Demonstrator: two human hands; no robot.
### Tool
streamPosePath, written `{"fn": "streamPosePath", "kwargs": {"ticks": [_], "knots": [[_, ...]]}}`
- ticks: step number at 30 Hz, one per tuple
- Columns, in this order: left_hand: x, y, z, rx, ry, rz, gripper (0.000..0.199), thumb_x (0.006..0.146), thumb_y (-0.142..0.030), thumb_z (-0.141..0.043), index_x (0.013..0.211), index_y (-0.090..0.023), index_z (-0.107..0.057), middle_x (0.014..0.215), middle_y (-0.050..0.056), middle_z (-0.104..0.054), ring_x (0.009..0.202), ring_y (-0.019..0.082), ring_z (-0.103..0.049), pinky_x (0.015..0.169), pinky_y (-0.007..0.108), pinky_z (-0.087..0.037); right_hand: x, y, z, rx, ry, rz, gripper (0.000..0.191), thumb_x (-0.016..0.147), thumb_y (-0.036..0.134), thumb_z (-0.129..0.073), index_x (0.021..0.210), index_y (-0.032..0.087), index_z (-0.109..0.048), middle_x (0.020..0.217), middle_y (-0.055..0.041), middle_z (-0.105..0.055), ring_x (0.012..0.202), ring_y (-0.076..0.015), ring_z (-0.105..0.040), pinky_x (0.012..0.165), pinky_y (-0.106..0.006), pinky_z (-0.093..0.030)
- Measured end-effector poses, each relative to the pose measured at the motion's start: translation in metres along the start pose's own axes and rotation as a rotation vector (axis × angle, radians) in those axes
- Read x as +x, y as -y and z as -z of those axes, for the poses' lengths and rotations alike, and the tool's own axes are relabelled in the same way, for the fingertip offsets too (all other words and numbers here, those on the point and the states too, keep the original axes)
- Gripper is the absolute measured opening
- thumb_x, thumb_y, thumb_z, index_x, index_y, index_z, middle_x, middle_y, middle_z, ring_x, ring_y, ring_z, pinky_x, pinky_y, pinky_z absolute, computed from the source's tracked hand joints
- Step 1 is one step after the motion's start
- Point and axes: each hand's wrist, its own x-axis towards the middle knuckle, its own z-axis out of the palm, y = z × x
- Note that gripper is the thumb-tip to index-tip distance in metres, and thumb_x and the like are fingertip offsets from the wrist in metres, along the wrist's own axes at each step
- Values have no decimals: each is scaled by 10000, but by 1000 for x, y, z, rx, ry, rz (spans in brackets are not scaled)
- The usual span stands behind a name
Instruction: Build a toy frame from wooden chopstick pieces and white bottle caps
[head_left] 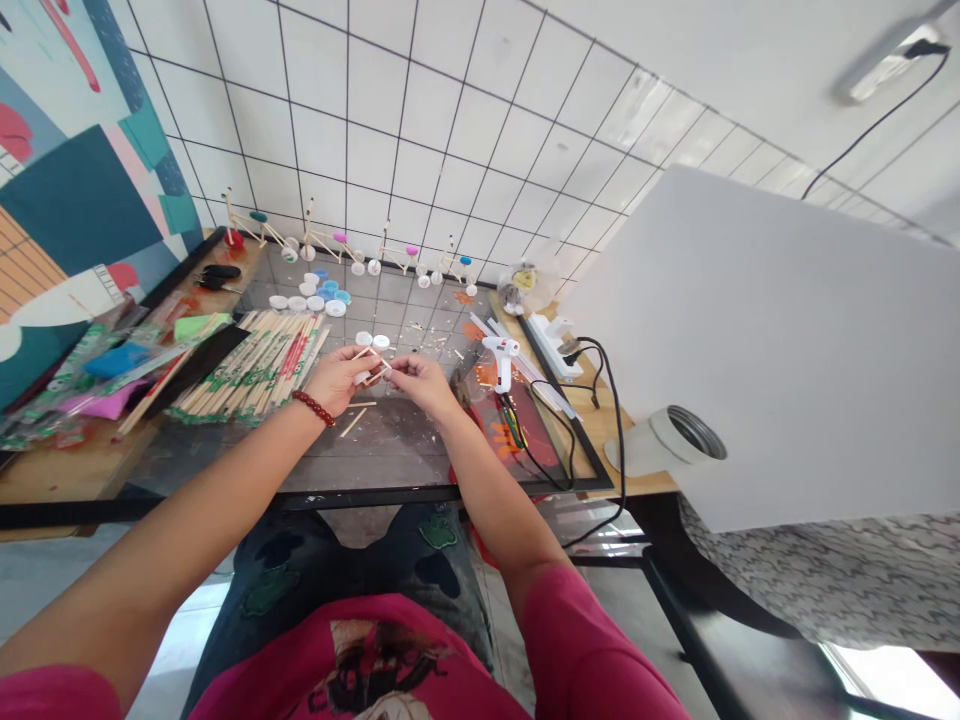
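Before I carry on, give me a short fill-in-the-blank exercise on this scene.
The beaded bracelet is on the ____ wrist.
The left hand and right hand hold a small frame of thin wooden ____.
The glue gun is coloured ____.
Near the tiled wall stands a row of ____ bike models.

Missing words: left; sticks; white; four.

open tabletop, sticks left, cables right

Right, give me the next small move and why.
Perhaps press the right corner of the stick frame gently with the right hand: it pinches there, the left hand holds the other side, and the glue gun stands apart, in neither hand.
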Motion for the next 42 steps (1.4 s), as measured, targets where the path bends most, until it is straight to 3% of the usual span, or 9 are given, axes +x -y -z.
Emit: {"fn": "streamPosePath", "kwargs": {"ticks": [7, 12, 20, 24, 29, 33, 35, 38, 42], "knots": [[-3, 0, -1, 42, -7, -27, 473, 321, -212, -1012, 700, -133, -740, 682, 12, -687, 652, 139, -640, 638, 279, -544, -2, 4, 2, -26, -5, 1, 196, 720, 325, -839, 826, 178, -763, 698, 21, -702, 642, -115, -619, 678, -250, -514], [-4, -3, -3, 16, 9, -26, 459, 334, -227, -1018, 689, -140, -741, 694, 5, -686, 690, 133, -645, 689, 280, -561, -2, 5, 4, -34, -13, -22, 191, 759, 348, -814, 849, 183, -786, 756, -5, -748, 685, -132, -662, 728, -274, -555], [-4, -2, 0, 36, 45, -33, 414, 413, -263, -1011, 694, -130, -738, 694, 14, -672, 682, 132, -632, 696, 292, -560, -4, 4, 2, 24, 30, 1, 329, 684, 416, -883, 886, 186, -761, 757, 10, -731, 664, -116, -639, 708, -268, -554], [-3, -1, 0, 45, 51, -34, 402, 437, -254, -1006, 705, -132, -732, 708, 23, -679, 682, 141, -640, 673, 291, -556, -1, 5, 2, -19, 5, -5, 260, 711, 373, -848, 856, 182, -745, 751, 8, -718, 672, -122, -629, 699, -268, -533], [-3, -2, -1, 66, -36, -17, 410, 442, -291, -1004, 724, -141, -746, 762, 45, -714, 687, 138, -623, 590, 256, -535, -17, 18, 23, -427, -144, 116, 54, 814, 222, -718, 855, 208, -752, 818, -14, -740, 775, -175, -668, 806, -315, -527], [-2, -1, -2, 67, -66, -6, 413, 445, -304, -1002, 731, -141, -752, 760, 50, -720, 676, 132, -614, 560, 236, -527, -66, 28, 50, -978, -244, 143, 151, 869, 279, -728, 997, 202, -750, 1084, -102, -730, 1027, -259, -667, 950, -381, -497], [-2, -1, -3, 48, -59, -3, 413, 449, -316, -1005, 724, -142, -750, 758, 51, -720, 692, 137, -623, 566, 237, -537, -91, 28, 58, -1154, -285, 68, 285, 867, 358, -769, 1073, 167, -723, 1151, -148, -697, 1102, -303, -646, 975, -408, -489], [-2, 0, -3, 24, -41, 12, 416, 448, -336, -1009, 707, -143, -747, 758, 54, -718, 706, 149, -642, 567, 243, -544, -115, 23, 65, -1291, -286, -41, 353, 857, 422, -799, 1068, 155, -707, 1190, -169, -666, 1096, -318, -644, 957, -409, -492], [-5, -1, -4, 10, -7, -3, 414, 440, -345, -1011, 686, -144, -744, 765, 62, -724, 707, 154, -654, 566, 240, -535, -119, 20, 66, -1338, -232, -117, 261, 920, 422, -726, 997, 172, -734, 1132, -164, -679, 1032, -289, -667, 896, -367, -496]]}}
